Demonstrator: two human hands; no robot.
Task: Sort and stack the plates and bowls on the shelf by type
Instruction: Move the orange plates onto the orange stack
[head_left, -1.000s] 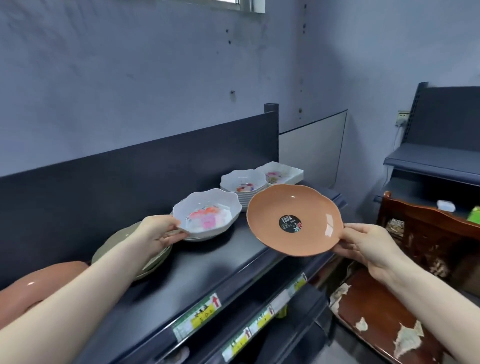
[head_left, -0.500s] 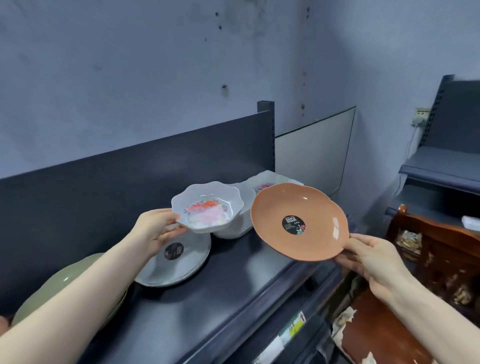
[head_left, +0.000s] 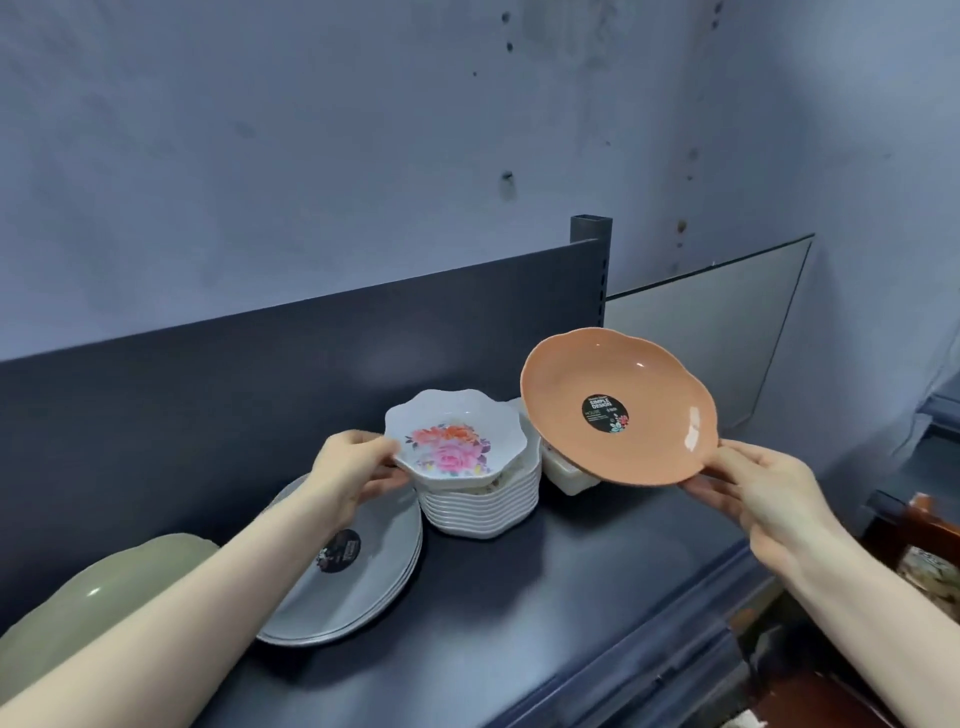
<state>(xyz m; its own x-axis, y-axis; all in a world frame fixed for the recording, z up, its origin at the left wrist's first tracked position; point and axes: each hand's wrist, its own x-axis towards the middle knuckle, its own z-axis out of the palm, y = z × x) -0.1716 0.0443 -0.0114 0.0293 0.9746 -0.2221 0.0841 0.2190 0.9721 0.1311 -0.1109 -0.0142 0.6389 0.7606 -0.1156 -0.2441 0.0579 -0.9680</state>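
Tableware of two kinds is held above the dark shelf (head_left: 571, 597). A white floral bowl (head_left: 457, 441) is pinched at its scalloped left rim by the left hand (head_left: 348, 467) and is carried tilted just over the stack of white bowls (head_left: 483, 504) at the middle of the shelf. Whether it touches the top bowl cannot be told. An orange plate (head_left: 618, 405) is gripped at its near right edge by the right hand (head_left: 769, 488) and is held tilted in the air, to the right of the stack and in front of a square white dish (head_left: 566, 475). Grey plates (head_left: 374, 571) are stacked to the left, with a green plate (head_left: 104, 597) at the near left.

Both pieces are judged light, stiff and glossy, probably melamine, so a one-handed rim hold is enough, though the smooth surface may slip when tilted. The bowl is best lowered level, with its scallops lined up so that nesting is not jammed. The plate is best supported from beneath.
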